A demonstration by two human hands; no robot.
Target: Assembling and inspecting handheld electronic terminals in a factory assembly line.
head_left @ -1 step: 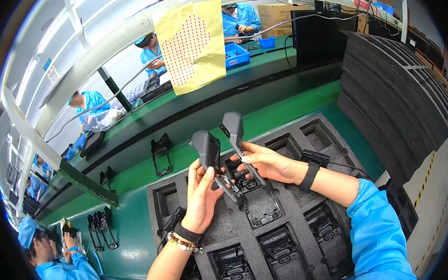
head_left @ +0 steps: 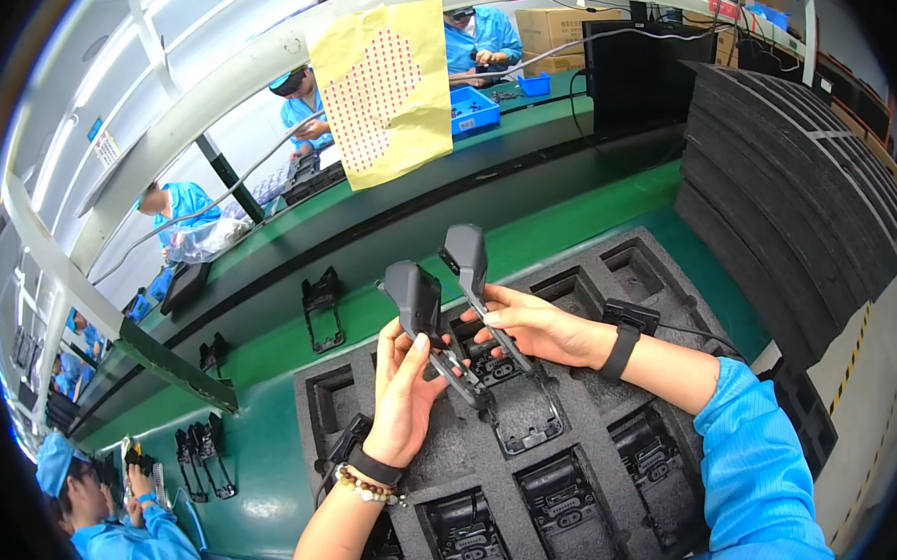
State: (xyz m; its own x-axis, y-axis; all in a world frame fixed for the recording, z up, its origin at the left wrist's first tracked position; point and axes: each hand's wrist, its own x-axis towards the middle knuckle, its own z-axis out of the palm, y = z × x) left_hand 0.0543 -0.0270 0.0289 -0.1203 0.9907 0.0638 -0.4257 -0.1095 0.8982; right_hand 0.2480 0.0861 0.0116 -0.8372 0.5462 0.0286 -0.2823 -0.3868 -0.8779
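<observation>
My left hand (head_left: 403, 408) is closed around a black plastic frame part (head_left: 415, 297) with a bulky block at its upper end and thin rails below. In my right hand (head_left: 538, 329) is a similar black frame part (head_left: 467, 256), pinched by its rail and tilted beside the first. Both are held above a dark grey foam tray (head_left: 588, 416). Several of its pockets hold black housings (head_left: 569, 500); others at its far side hold nothing visible. The lower ends of the held parts overlap the tray's contents, so contact there is unclear.
More black frames (head_left: 322, 310) lie on the green bench (head_left: 260, 472) to the left. Tall stacked foam trays (head_left: 772, 204) stand at right. A dark monitor (head_left: 637, 83) and a hanging yellow sheet (head_left: 382, 92) are ahead. A co-worker (head_left: 108, 505) sits at lower left, others beyond.
</observation>
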